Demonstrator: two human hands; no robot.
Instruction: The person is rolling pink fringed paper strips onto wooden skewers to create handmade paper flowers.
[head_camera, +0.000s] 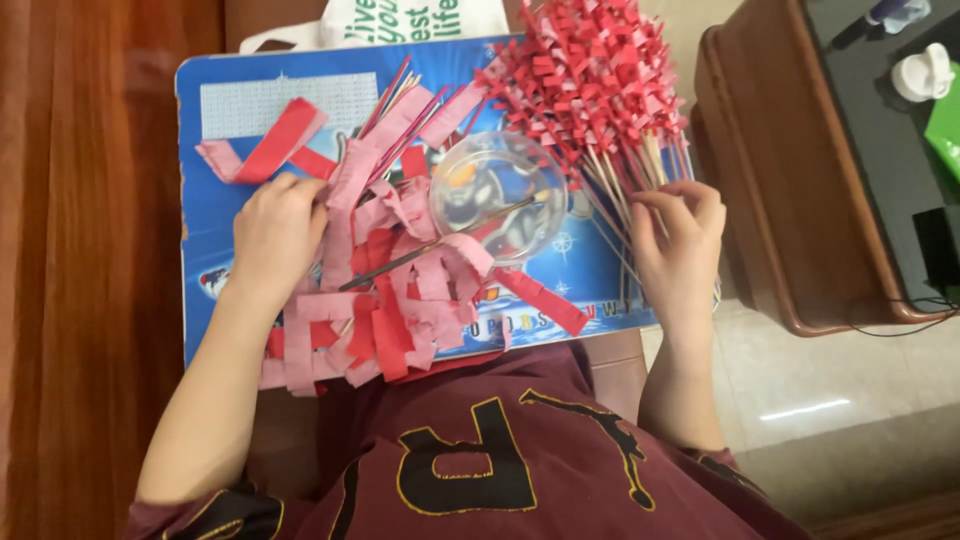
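Observation:
My left hand (275, 232) rests with curled fingers on a heap of red and pink paper strips (385, 300) piled on a blue board (215, 190) on my lap. My right hand (680, 240) touches the thin wooden sticks (625, 180) of a bundle whose tops carry folded red paper pieces (585, 75); its fingers pinch at the stick ends. A clear round bowl (498, 195) sits between my hands with a thin brush (430, 247) leaning across its rim.
A white mesh patch (255, 105) lies at the board's far left corner. A white bag (410, 22) sits behind the board. A brown wooden table (780, 170) stands to the right with a white lid (925, 72) and cables on it. Tiled floor lies below it.

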